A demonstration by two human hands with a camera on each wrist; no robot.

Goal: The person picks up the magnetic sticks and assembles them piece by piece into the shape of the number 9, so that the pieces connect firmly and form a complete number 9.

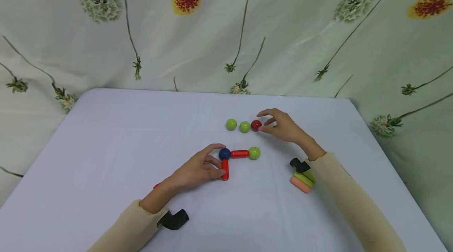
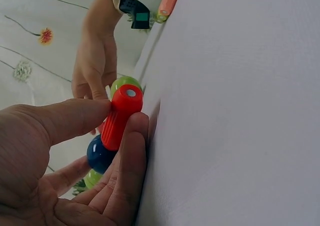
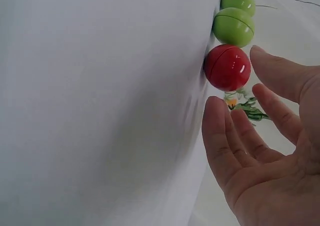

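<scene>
My left hand [image 1: 198, 167] pinches a red rod [image 2: 122, 116] between thumb and fingers. The rod joins a dark blue ball [image 1: 224, 153], and from that ball a second red rod [image 1: 240, 153] runs right to a green ball [image 1: 254, 153]. My index fingertip lies at the blue ball. Farther back, my right hand [image 1: 283, 126] is around a red ball [image 3: 227, 67] with thumb and fingers spread apart. In the right wrist view a gap shows between the fingers and that ball.
Two green balls [image 1: 231, 124] [image 1: 244, 127] sit in a row left of the red ball. Beside the right forearm lie green rods [image 1: 304, 177] and an orange rod [image 1: 301, 184]. Part of another red piece [image 1: 156, 185] shows behind the left wrist. A flowered cloth [image 1: 212, 28] hangs behind the white table [image 1: 141, 126].
</scene>
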